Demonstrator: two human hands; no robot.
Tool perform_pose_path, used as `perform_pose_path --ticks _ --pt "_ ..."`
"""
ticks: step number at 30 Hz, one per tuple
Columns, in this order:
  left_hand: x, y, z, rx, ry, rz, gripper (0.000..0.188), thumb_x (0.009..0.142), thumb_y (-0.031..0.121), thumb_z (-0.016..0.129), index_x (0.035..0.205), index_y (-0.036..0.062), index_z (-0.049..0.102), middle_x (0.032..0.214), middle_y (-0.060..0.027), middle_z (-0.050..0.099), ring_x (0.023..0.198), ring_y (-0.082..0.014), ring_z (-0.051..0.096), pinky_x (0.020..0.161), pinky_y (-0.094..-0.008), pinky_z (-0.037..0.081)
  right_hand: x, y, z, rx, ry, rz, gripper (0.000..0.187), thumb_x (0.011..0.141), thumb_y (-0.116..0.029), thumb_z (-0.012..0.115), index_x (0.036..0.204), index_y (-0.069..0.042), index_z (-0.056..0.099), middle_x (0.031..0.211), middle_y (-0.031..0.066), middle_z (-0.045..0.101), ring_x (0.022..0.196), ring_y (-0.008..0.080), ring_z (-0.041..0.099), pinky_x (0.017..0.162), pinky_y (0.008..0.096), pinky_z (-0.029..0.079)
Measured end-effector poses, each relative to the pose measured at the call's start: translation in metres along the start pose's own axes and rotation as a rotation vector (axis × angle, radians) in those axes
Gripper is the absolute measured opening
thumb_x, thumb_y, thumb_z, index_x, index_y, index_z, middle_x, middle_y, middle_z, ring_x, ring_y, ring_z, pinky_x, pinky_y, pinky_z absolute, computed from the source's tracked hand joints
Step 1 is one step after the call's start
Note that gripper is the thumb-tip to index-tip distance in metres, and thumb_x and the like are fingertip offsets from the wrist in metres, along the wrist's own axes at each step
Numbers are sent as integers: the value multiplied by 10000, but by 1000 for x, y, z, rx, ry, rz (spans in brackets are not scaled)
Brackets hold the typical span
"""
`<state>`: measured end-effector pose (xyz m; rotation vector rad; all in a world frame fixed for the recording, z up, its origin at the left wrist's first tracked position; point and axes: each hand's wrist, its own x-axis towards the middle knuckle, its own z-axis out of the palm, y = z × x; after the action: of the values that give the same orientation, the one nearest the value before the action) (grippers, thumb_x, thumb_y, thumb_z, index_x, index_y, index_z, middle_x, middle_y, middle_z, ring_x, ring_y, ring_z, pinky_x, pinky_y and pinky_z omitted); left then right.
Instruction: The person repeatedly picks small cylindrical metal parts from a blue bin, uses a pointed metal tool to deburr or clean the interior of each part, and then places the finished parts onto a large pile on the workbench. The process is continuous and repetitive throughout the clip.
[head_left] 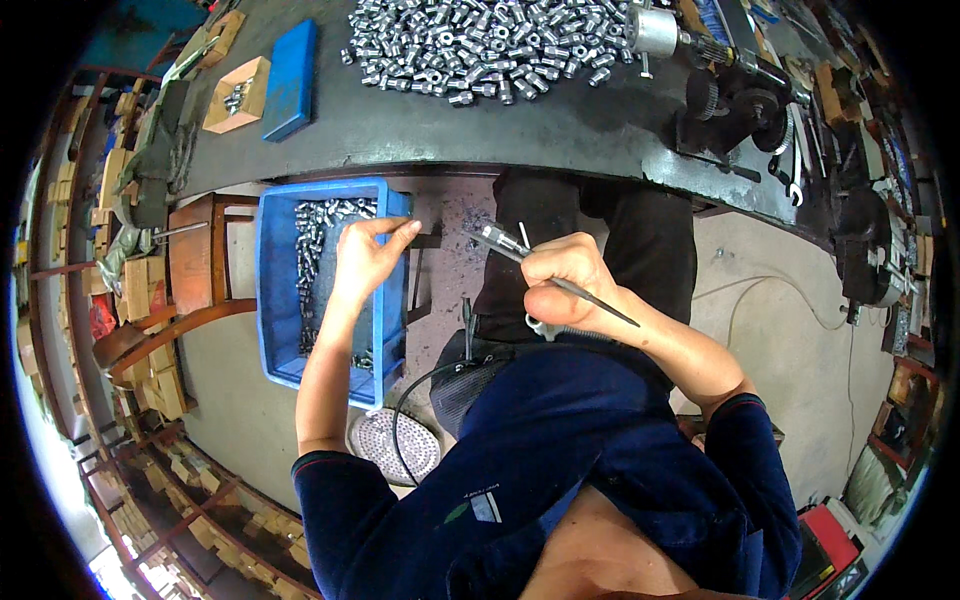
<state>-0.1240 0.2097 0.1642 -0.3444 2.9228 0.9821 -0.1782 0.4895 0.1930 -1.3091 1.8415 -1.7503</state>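
My right hand [572, 272] is closed around a slender dark metal tool [598, 303], whose tail sticks out past the wrist. At the front of that hand a shiny metal fitting [503, 238] lies along the tool, and a thin pale pin stands up beside it. My left hand [372, 258] is over the right side of a blue plastic crate [384, 300]. Its thumb and forefinger are pinched together; what they hold, if anything, is too small to make out. Several metal fittings [308, 245] lie inside the crate along its far and left sides.
A big heap of metal fittings [490, 45] covers the far dark workbench [400, 135]. Left of it are a blue box [290, 80] and a small wooden tray [238, 95]. A geared machine [745, 105] stands at right. A wooden chair [190, 255] is beside the crate; a perforated stool [385, 445] is nearer.
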Motion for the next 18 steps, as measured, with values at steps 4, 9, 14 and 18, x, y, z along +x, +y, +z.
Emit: perform_pose_path --ticks 4,9,14,18 --pt "0 -18 5 82 -58 -116 217 796 198 686 883 -1 685 688 -89 654 613 -99 613 562 -265 492 0 4 3 20 -6 -15 509 808 -396 555 553 -37 300 508 81 295 428 223 344 426 342 263" --pt "-5 -7 14 -593 -20 -75 175 800 43 654 968 -5 653 709 -68 655 697 -121 628 617 -252 492 -2 4 4 23 -19 43 645 813 -592 516 541 -49 299 510 62 293 443 186 341 431 330 240" --pt "-13 42 10 -934 -177 71 382 818 20 628 1185 2 526 862 -96 674 867 -145 630 777 -261 481 -1 3 3 4 -4 2 631 847 -562 492 558 -34 302 510 82 305 426 240 360 422 346 281" --pt "-21 70 5 -898 -394 109 365 834 82 645 1170 -5 531 938 -111 660 849 -155 630 766 -265 486 -2 5 3 -25 -11 -7 622 840 -552 507 560 -32 310 509 84 306 428 243 364 424 345 287"
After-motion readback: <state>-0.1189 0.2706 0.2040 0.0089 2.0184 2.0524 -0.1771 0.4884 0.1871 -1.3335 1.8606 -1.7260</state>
